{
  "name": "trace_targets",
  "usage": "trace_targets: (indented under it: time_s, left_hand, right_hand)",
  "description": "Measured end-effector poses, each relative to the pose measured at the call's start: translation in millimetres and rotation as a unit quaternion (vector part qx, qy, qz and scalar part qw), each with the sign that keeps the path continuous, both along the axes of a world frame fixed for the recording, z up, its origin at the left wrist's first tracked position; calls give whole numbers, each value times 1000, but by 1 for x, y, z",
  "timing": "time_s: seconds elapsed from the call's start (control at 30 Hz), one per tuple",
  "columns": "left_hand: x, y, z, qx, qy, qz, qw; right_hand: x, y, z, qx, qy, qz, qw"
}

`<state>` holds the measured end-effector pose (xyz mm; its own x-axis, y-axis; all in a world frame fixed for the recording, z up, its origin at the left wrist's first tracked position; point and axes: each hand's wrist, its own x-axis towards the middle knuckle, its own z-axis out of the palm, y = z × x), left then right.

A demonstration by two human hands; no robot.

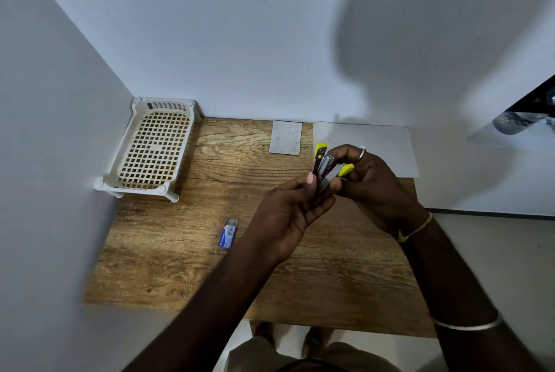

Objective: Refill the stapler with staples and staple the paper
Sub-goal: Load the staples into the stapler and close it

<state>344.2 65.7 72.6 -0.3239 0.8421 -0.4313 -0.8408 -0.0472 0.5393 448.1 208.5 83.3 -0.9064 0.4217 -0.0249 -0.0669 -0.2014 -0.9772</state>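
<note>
A yellow and black stapler (325,166) is held up above the wooden table (186,266), its top swung open so the metal staple channel shows. My left hand (295,209) grips its lower end from the left, thumb pressed on the metal. My right hand (372,182) holds it from the right, fingers curled around the yellow part. A small blue staple box (227,235) lies open on the table, left of my left wrist. A white sheet of paper (387,143) lies at the back right, partly behind my hands.
A white lattice tray (156,146) stands in the back left corner against the walls. A small grey card (286,137) lies flat at the back of the table. White walls close the left and back sides. A dark object (528,113) juts in at the right edge.
</note>
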Motion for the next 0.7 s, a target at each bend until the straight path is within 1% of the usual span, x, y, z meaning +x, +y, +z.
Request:
trace_targets:
  time_s: [0.1,0.23,0.3,0.5,0.7]
  left_hand:
    - [2,0,1,-16,36,-16,999]
    - [5,-1,2,-30,106,-20,994]
    - [5,-1,2,-29,124,-21,992]
    - [4,1,0,-17,128,-18,991]
    - [2,1,-2,26,110,-21,993]
  right_hand:
    - [1,-1,0,6,3,-5,1000]
    - [3,-4,1,26,4,-57,998]
    - [3,-7,2,33,10,-76,997]
    - [2,-16,1,38,24,-120,992]
    - [2,-15,3,23,18,-113,993]
